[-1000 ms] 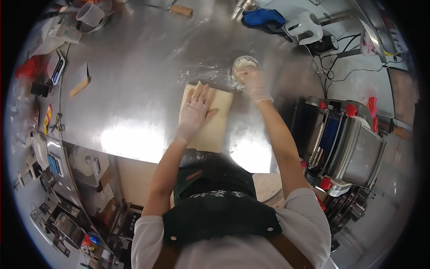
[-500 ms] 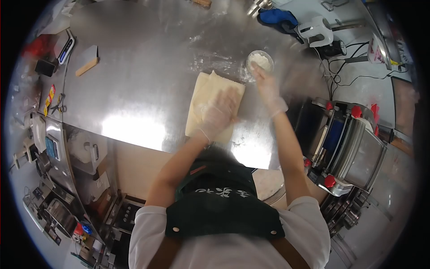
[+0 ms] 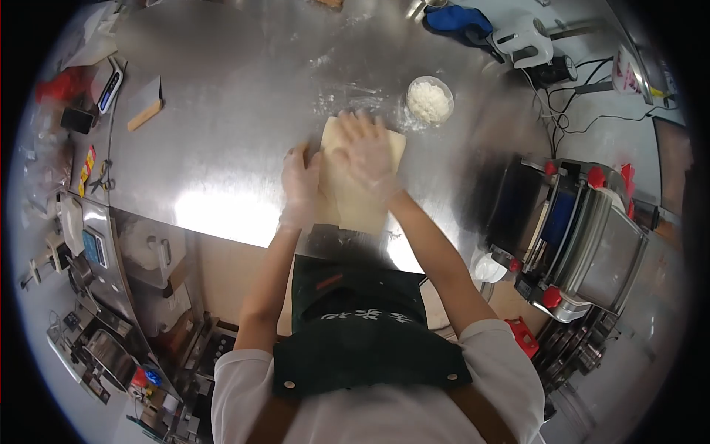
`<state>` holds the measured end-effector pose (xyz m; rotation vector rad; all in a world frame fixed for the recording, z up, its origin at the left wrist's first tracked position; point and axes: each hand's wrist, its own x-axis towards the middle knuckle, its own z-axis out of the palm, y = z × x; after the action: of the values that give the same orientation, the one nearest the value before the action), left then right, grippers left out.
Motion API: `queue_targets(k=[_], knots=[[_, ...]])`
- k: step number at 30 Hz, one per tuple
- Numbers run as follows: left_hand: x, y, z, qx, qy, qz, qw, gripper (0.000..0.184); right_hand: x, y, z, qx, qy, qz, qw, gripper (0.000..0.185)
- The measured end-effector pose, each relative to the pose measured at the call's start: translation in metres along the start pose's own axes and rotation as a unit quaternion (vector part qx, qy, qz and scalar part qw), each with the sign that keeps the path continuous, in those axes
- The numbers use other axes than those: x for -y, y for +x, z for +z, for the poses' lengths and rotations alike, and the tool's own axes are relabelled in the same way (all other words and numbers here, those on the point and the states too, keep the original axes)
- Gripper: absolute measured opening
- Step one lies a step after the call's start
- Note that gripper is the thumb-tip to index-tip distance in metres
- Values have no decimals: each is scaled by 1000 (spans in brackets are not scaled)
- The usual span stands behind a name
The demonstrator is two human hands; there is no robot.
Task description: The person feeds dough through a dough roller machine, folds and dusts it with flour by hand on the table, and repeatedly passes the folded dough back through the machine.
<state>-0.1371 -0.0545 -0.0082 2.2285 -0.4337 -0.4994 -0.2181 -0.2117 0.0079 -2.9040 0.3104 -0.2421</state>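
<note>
A pale folded sheet of dough (image 3: 353, 200) lies on the steel table in front of the apron. My right hand (image 3: 366, 154), in a clear glove, rests flat on its upper part with the fingers spread, slightly blurred. At the dough's left edge is my left hand (image 3: 300, 181), also gloved, its fingers bent and the thumb apart from them; it touches or nearly touches the edge. Beyond the dough, to the right, stands a round bowl of white flour (image 3: 429, 101), with flour dusted on the steel around it.
A scraper with a wooden handle (image 3: 146, 115) and scissors (image 3: 106, 176) lie at the left. A machine with red knobs (image 3: 566, 237) stands at the right. A blue glove (image 3: 458, 24) and a white hand mixer (image 3: 523, 43) are at the back right of the steel table (image 3: 222, 148).
My right hand has left the flour bowl and come down onto the dough. My left hand has moved from the top of the dough to its left edge.
</note>
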Motion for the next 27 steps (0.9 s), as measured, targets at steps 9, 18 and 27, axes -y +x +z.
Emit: queue_targets(k=[9, 18, 27], knots=[[-16, 23, 15, 94, -153, -162, 970, 45, -55, -61, 16, -20, 552, 464, 693, 52], [-21, 36, -23, 303, -335, -51, 891, 57, -21, -82, -47, 14, 712, 324, 623, 66], [-52, 10, -43, 408, -259, -85, 872, 59, -11, -109, -78, 9, 682, 327, 654, 70]])
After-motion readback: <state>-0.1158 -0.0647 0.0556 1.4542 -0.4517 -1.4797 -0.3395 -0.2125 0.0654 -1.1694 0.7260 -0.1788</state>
